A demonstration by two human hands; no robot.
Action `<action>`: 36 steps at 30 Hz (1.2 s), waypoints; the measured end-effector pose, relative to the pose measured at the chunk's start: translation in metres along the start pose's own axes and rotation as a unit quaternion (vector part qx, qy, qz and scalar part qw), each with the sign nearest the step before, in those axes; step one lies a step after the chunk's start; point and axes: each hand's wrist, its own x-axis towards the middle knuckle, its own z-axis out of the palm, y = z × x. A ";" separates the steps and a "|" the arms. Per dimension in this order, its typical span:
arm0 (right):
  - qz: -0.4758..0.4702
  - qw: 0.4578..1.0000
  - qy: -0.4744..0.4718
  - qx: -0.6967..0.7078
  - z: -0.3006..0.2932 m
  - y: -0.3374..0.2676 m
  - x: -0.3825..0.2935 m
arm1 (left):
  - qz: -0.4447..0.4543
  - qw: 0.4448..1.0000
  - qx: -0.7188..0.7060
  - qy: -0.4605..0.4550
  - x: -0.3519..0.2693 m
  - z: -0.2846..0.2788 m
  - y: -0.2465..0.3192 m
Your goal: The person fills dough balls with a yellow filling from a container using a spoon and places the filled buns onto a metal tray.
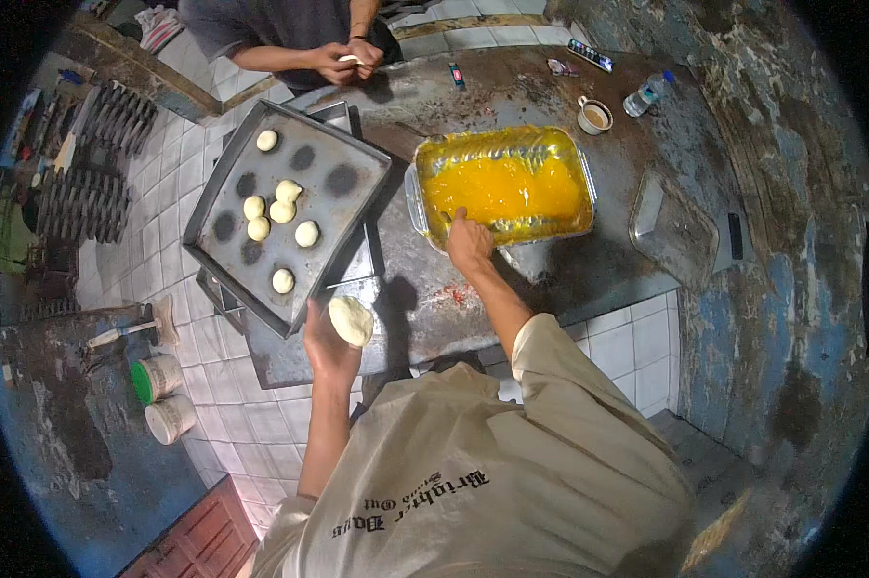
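A flattened piece of dough (351, 321) rests on the fingers of my left hand (331, 347), just below the near corner of a metal baking tray (319, 177). Several pale dough balls (306, 234) lie on that tray, some of them touching. My right hand (469, 242) is at the near left corner of a glass dish (588, 180) with a glossy yellow-orange filling (507, 189). Its fingers are around a small utensil (446, 217), only partly visible, that reaches into the dish.
Across the metal table (434, 318), another person's hands (346, 62) hold a piece of dough. A cup (594, 116), a plastic bottle (648, 94) and a shallow clear tray or lid (673, 231) stand to the right. More trays (355, 260) lie under the baking tray.
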 end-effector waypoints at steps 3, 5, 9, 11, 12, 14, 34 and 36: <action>-0.014 1.000 0.016 0.010 0.004 -0.004 -0.001 | 0.003 1.000 -0.025 -0.006 -0.001 -0.026 0.002; -0.034 0.997 0.017 0.063 0.013 0.009 0.009 | 0.002 0.999 -0.031 -0.011 0.001 -0.026 0.004; -0.014 0.947 -0.097 0.304 0.004 0.030 0.009 | 0.035 0.999 0.016 -0.010 0.005 -0.013 -0.003; 0.037 0.866 -0.172 0.468 -0.023 0.020 -0.015 | -0.009 0.998 -0.036 -0.041 0.014 -0.017 -0.003; 0.073 0.794 -0.208 0.566 -0.046 0.009 -0.035 | -0.004 0.998 -0.038 -0.043 0.017 -0.011 -0.004; 0.022 0.748 -0.235 0.620 -0.078 0.000 -0.069 | -0.021 0.999 0.013 -0.030 0.023 0.012 -0.013; 0.082 0.979 0.172 0.070 0.020 0.203 -0.169 | -0.161 0.967 -0.025 -0.198 0.029 0.108 -0.066; -0.025 0.973 0.229 0.018 -0.025 0.146 -0.157 | -0.149 0.965 -0.041 -0.210 0.026 0.098 -0.064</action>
